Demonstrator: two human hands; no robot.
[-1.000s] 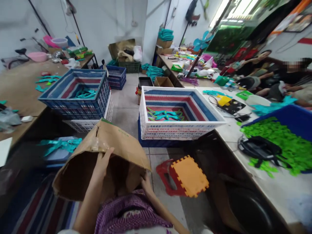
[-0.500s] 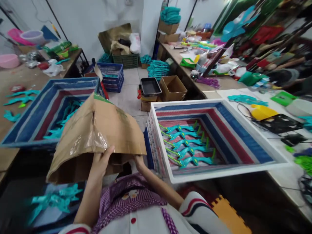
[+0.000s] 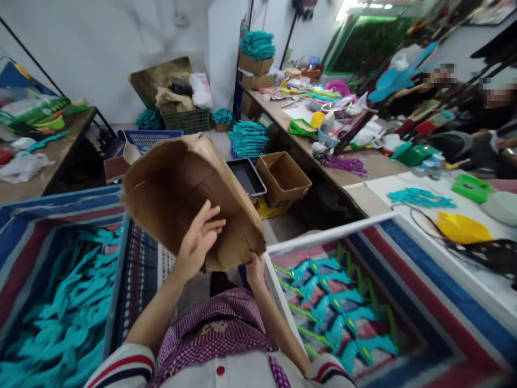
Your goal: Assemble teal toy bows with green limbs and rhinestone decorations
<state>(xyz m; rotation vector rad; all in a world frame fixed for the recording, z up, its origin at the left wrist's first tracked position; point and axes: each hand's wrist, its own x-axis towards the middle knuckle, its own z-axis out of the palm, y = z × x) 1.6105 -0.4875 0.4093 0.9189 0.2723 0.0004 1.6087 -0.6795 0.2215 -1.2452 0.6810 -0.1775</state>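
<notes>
A cardboard box (image 3: 238,199) is held in front of me, tilted so its open, shadowed inside faces me. My right hand (image 3: 255,268) grips the box's lower right rim. My left hand (image 3: 200,237) is at the mouth of the box, fingers spread and holding nothing; whether it touches the cardboard I cannot tell. To the right, a white crate (image 3: 335,233) with a striped lining holds a row of turquoise plastic pieces (image 3: 335,304) with green strips. On the left, a blue striped-lined crate (image 3: 115,302) contains a heap of loose turquoise pieces (image 3: 68,307).
An open cardboard carton (image 3: 283,180) and a black tray (image 3: 246,178) stand on the floor ahead. Behind them is a stack of turquoise pieces (image 3: 248,139). A cluttered workbench (image 3: 278,99) runs along the right, with people (image 3: 444,81) beyond it. Another table (image 3: 60,145) stands left.
The box has tipped up, turning its opening from downward to toward me. My left hand has let go of its rim and opened. The view has shifted, bringing both lined crates closer.
</notes>
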